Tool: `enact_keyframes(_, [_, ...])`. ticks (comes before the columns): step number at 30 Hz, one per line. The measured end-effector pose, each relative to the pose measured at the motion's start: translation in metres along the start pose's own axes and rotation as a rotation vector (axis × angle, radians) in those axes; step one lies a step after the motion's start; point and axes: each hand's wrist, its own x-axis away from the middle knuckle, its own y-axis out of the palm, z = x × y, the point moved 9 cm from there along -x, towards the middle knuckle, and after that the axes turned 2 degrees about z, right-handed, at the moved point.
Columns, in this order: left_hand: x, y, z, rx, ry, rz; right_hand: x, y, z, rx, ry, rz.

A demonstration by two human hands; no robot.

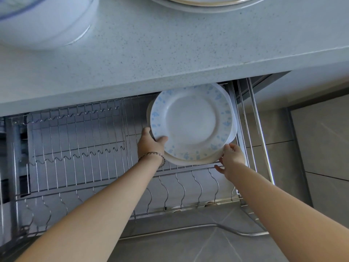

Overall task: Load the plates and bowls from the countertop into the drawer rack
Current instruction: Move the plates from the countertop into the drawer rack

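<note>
A stack of white plates lies flat over the right part of the wire drawer rack (79, 148); the top plate (192, 121) has a blue speckled rim. My left hand (151, 144) grips the stack's left edge, thumb on the rim, with a bracelet on the wrist. At the stack's lower right edge my right hand (231, 157) has its fingers against the rim. More plates (200, 2) and a large white bowl (43, 19) rest on the grey speckled countertop (170, 53) at the top of the view.
The pulled-out drawer has wavy wire dividers along the front (181, 186) and upright slots on the left. A steel handle bar (226, 228) runs along the drawer's front. Grey tiled floor (321, 148) lies to the right.
</note>
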Motion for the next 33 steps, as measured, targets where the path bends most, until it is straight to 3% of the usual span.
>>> enact_keyframes(9, [-0.008,-0.002,0.010,0.039,0.056,-0.056,-0.002,-0.001,-0.007,-0.023,-0.010,0.032])
enact_keyframes(12, [0.004,-0.003,0.010,-0.074,0.035,-0.101,0.001,-0.012,-0.022,0.054,-0.107,0.083])
enact_keyframes(15, [0.026,-0.014,0.011,-0.253,-0.023,-0.124,0.017,-0.021,-0.037,0.279,-0.213,0.056])
enact_keyframes(17, [0.045,-0.024,0.026,-0.310,0.031,-0.160,0.038,-0.024,-0.046,0.513,-0.231,0.009])
enact_keyframes(20, [0.084,-0.037,0.070,-0.358,0.205,-0.287,0.085,-0.024,-0.075,0.751,-0.313,-0.131])
enact_keyframes(26, [0.165,-0.079,0.198,-0.226,0.445,-0.327,0.196,-0.049,-0.180,1.017,-0.565,-0.346])
enact_keyframes(30, [0.185,-0.103,0.289,-0.069,0.531,-0.180,0.247,-0.087,-0.282,0.972,-0.798,-0.275])
enact_keyframes(33, [0.174,-0.112,0.329,0.008,0.472,-0.015,0.253,-0.115,-0.353,0.795,-0.911,-0.169])
